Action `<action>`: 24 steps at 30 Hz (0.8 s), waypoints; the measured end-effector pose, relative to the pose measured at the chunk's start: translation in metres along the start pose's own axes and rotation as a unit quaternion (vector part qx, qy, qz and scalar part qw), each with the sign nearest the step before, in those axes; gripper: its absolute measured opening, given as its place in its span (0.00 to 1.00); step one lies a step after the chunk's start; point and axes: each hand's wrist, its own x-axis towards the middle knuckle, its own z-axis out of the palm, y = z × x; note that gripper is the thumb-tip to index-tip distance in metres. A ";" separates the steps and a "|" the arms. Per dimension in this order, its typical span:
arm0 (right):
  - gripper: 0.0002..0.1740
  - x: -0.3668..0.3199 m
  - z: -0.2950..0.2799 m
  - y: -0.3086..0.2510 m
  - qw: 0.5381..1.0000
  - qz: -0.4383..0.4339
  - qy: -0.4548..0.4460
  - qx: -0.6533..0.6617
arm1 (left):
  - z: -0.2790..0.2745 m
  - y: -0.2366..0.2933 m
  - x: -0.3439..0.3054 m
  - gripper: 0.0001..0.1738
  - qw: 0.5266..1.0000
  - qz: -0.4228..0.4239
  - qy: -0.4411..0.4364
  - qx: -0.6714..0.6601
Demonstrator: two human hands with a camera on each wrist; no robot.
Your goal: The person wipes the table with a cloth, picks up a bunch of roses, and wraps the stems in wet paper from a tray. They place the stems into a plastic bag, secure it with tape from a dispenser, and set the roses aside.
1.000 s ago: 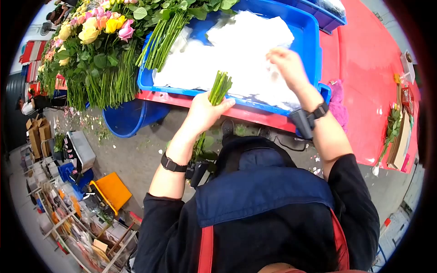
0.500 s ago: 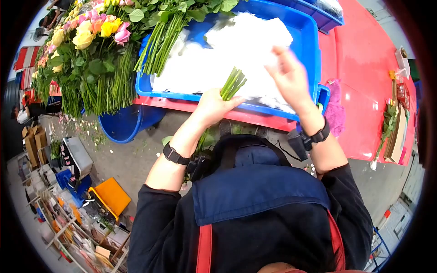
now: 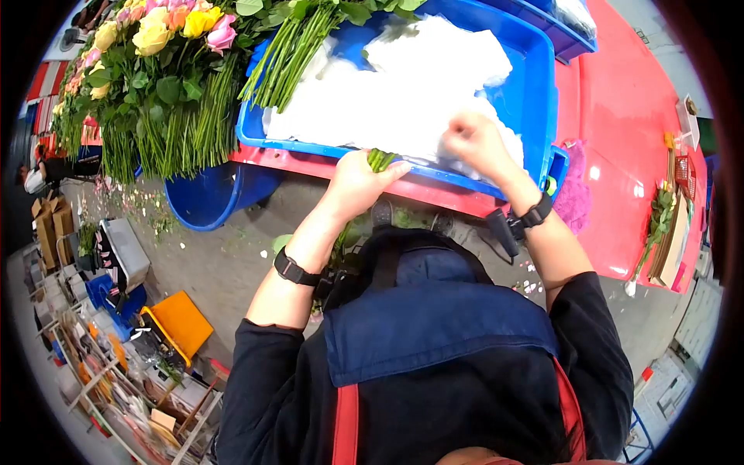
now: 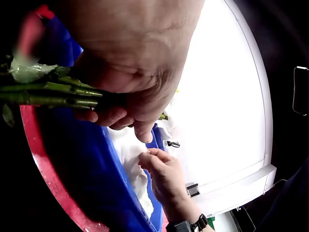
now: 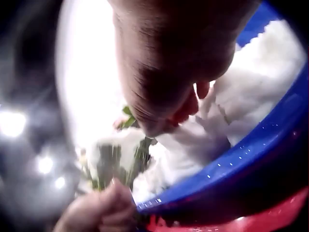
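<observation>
My left hand (image 3: pixel 358 184) grips a small bunch of green cut flower stems (image 3: pixel 380 160) at the tray's near edge, the cut ends poking up past the thumb. In the left wrist view, the stems (image 4: pixel 53 94) run out leftward from under the palm, with a wet leaf beside them. Over the right part of a blue tray (image 3: pixel 535 101), my right hand (image 3: pixel 482 147) has its fingers curled close above white, soft, wadding-like material (image 3: pixel 403 101). In the right wrist view, the wadding (image 5: pixel 193 150) lies right below those fingers; I cannot tell whether they pinch any.
Leafy stems (image 3: pixel 291 66) lie over the tray's left corner. Bunched roses (image 3: pixel 159 35) stand farther left, above a blue bucket (image 3: pixel 205 198). The tray rests on a red table (image 3: pixel 632 139), beside a pink fluffy cloth (image 3: pixel 572 186). A blue crate (image 3: pixel 570 35) stands behind.
My left hand has tilted the stem bunch, so its cut ends now look shorter. The right hand has come lower and nearer to me, its fingers more curled than half a second ago.
</observation>
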 end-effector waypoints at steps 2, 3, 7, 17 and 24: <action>0.03 0.004 -0.021 0.007 0.946 0.145 0.062 0.284 | -0.006 0.011 -0.004 0.17 0.999 -0.019 0.007 -0.029; 0.04 0.003 -0.030 0.011 0.879 0.214 0.092 0.417 | -0.006 0.014 -0.006 0.16 0.999 -0.029 0.009 -0.044; 0.09 -0.006 -0.035 -0.021 0.809 0.192 0.074 0.551 | -0.002 0.022 -0.001 0.15 0.999 -0.022 0.017 -0.021; 0.12 0.004 -0.016 -0.082 0.976 -0.212 0.025 0.030 | 0.026 0.029 0.003 0.12 0.996 0.038 0.006 -0.083; 0.37 0.010 0.001 -0.077 0.935 0.097 -0.026 0.340 | 0.016 0.030 -0.008 0.18 0.993 -0.016 -0.068 -0.095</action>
